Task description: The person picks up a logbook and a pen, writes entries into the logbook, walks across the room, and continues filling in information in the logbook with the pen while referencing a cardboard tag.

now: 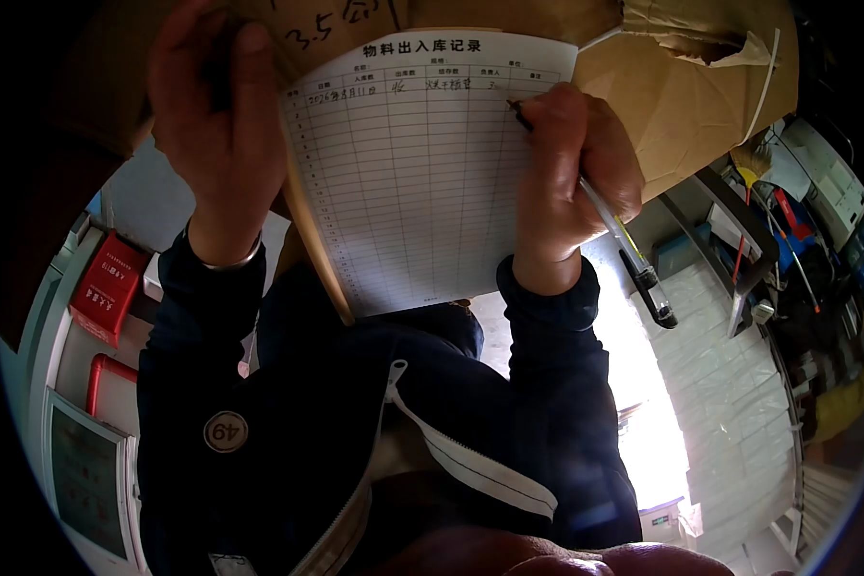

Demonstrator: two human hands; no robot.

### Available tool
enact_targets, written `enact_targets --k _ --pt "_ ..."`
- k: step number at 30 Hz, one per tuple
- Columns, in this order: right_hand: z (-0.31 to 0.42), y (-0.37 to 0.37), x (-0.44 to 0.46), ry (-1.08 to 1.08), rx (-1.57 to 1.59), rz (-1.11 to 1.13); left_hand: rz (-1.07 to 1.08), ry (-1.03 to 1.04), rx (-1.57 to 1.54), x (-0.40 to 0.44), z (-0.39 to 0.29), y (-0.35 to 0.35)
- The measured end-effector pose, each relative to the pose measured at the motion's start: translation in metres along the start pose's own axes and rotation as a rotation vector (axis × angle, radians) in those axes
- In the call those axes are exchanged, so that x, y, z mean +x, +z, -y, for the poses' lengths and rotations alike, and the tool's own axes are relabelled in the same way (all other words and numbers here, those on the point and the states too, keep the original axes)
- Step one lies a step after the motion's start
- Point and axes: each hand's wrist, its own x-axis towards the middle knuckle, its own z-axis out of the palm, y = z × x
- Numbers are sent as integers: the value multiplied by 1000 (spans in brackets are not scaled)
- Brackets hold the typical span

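My right hand (576, 163) is closed around a pen (600, 204), with its dark tip at the right part of the first row of a printed record sheet (403, 202). The pen's black cap end points down and right. Handwriting fills part of that top row; the rows below are blank. Under the sheet, a brown board edge (322, 254) shows along the left. Beside the sheet's upper left, my left hand (216, 125) has thumb and fingers apart over brown cardboard (331, 29) marked "3.5". Its fingertips are partly lost in shadow.
A large cardboard box (682, 96) with a torn top stands behind the sheet. To the left is a red box (110, 288) near a cabinet with a glass door (86, 470). Tools and a broom (751, 158) crowd the right side, beside a translucent plastic sheet (720, 384).
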Motion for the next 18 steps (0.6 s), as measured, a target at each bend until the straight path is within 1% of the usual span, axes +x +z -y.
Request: enact_targets --k 2,7,10,13,16,18 --pt "1 0 0 -12 -27 13 1 6 -43 0 1 1" --pt "-3 1 -2 9 2 -63 -7 23 40 1 1 0" --pt "0 -1 1 6 -22 8 3 2 49 1 -1 0" --pt "0 1 2 -10 -61 -1 5 -7 49 1 -1 -1" --pt "2 -1 1 42 -48 -1 -2 -3 30 -1 1 0" --pt "1 0 1 3 -48 2 -6 -4 27 -1 0 0"
